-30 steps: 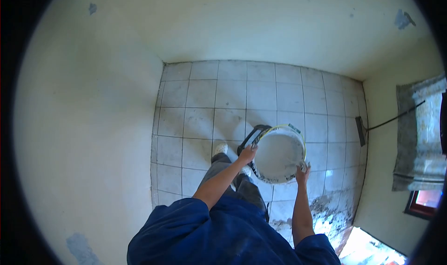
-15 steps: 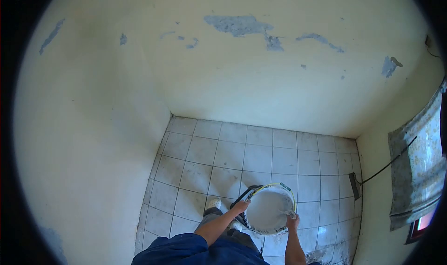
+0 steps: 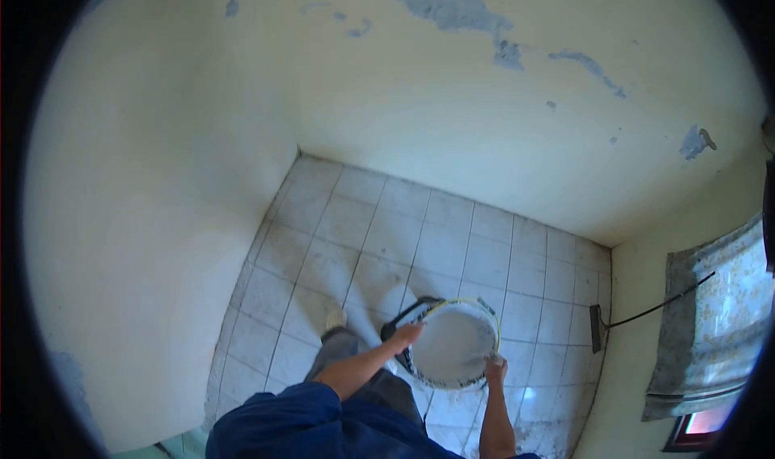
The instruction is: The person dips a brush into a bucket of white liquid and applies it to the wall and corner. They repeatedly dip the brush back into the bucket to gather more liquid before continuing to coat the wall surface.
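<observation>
A round bucket point(image 3: 457, 384) of whitish, paint-like liquid is in front of my legs, its rim smeared and edged with a yellow strip. My left hand point(image 3: 406, 336) is closed on the left side of the rim. At the opposite side my right hand point(image 3: 496, 371) grips the rim, and a pale smear or object shows by its fingertips, too small to name. A black tray-like object point(image 3: 409, 312) lies against the bucket's far left side, partly hidden by it.
Grey-white tiles point(image 3: 387, 225) cover the floor. A long-handled floor squeegee or broom point(image 3: 596, 328) leans at the right wall near a curtain point(image 3: 702, 322). The far wall point(image 3: 420, 112) has grey bare patches. My shoe point(image 3: 335, 319) stands left of the bucket.
The view has tilted down and turned, so the wall and floor sit higher at left. My left foot has stepped forward and left. Both hands stay on the bucket.
</observation>
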The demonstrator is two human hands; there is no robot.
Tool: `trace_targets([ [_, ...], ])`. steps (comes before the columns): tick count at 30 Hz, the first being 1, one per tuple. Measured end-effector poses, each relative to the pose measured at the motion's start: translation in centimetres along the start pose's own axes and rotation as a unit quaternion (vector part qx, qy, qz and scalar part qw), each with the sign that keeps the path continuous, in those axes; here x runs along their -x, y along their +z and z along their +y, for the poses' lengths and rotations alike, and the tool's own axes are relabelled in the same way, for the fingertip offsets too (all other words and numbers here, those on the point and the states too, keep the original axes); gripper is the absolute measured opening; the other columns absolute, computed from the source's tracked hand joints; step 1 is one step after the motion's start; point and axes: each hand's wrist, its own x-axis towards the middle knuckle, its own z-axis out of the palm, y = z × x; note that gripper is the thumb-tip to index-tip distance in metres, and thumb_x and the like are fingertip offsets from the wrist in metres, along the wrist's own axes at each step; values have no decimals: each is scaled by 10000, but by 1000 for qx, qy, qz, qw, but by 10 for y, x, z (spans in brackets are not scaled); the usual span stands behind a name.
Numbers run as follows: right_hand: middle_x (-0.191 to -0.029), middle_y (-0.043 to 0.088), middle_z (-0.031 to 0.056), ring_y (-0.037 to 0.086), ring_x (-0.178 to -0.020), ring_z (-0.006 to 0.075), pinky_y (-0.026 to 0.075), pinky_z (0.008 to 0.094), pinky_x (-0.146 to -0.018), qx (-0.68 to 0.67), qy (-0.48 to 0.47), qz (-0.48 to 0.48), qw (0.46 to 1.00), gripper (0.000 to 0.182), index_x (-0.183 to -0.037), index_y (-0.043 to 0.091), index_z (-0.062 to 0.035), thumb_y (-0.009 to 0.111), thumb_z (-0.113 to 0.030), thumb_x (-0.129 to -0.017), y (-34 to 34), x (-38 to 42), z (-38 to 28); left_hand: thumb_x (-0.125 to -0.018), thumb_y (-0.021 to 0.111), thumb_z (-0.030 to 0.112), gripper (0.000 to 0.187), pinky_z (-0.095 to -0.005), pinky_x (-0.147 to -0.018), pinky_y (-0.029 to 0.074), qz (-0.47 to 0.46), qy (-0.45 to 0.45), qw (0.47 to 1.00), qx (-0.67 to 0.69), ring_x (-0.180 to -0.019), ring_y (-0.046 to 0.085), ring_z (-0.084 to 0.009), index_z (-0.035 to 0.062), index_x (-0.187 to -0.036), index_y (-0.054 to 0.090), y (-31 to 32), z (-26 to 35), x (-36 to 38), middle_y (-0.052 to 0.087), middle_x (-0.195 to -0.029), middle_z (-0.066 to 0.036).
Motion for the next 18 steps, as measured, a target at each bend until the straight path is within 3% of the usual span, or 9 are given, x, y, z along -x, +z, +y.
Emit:
trace_targets([
  [2, -924, 618, 153, 593, -829, 227, 469, 340, -746, -5, 1, 12, 1000, 386, -943, 566, 44, 706, -201, -679, -6, -3, -1, -835, 371, 511, 624, -405, -845, 409, 60, -61, 991, 99, -992, 539, -377, -51, -1028, 563, 18, -28, -30, 559, -1017, -284],
  [4, -931, 616, 143, 589, -826, 217, 470, 328, -734, 17, 36, 26, 999, 367, -941, 571, 30, 692, -206, -688, -8, 9, -59, -819, 390, 524, 672, -403, -845, 401, 12, -59, 985, 160, -997, 537, -375, -93, -1034, 544, 0, -22, -24, 552, -1025, -296],
  [7, -928, 615, 135, 584, -818, 206, 470, 311, -712, 49, 30, 15, 998, 336, -930, 593, 20, 672, -211, -700, -4, -1, -74, -813, 377, 552, 716, -406, -844, 396, -3, -75, 972, 224, -1004, 529, -383, -110, -1036, 536, -21, -26, -27, 549, -1036, -296],
  [10, -944, 609, 133, 581, -819, 201, 471, 304, -695, 76, 27, -18, 997, 333, -934, 610, 25, 662, -211, -707, 12, -5, -106, -801, 360, 588, 788, -402, -850, 393, 18, -38, 978, 203, -1007, 523, -387, -150, -1028, 515, -63, -26, -29, 551, -1027, -298],
  [11, -925, 617, 130, 585, -812, 215, 466, 319, -712, 78, 5, -8, 997, 341, -940, 618, 31, 656, -217, -709, 28, -10, -106, -814, 318, 594, 770, -410, -847, 393, 25, -73, 977, 200, -997, 526, -386, -104, -1078, 505, -82, -27, -32, 539, -1043, -301],
  [14, -886, 630, 127, 592, -796, 226, 458, 324, -734, 146, -42, 26, 988, 331, -952, 626, 3, 640, -231, -719, 67, 21, -195, -829, 295, 585, 742, -422, -841, 402, 33, -84, 978, 186, -1000, 527, -386, -74, -1110, 489, -143, -27, -36, 519, -1073, -310],
  [17, -886, 630, 148, 580, -860, 230, 446, 329, -776, 118, -10, -23, 993, 322, -958, 637, -23, 625, -246, -727, 81, 15, -224, -839, 284, 580, 751, -434, -830, 414, 53, 4, 996, 75, -1006, 524, -392, -91, -1125, 461, -193, -8, -11, 494, -1098, -327],
  [18, -894, 628, 150, 576, -875, 228, 445, 329, -781, 110, -3, -34, 993, 320, -960, 637, -24, 622, -245, -729, 95, 10, -233, -836, 284, 582, 743, -428, -849, 396, 63, -13, 993, 99, -1012, 515, -399, -74, -1129, 469, -211, -10, -11, 506, -1079, -321],
])
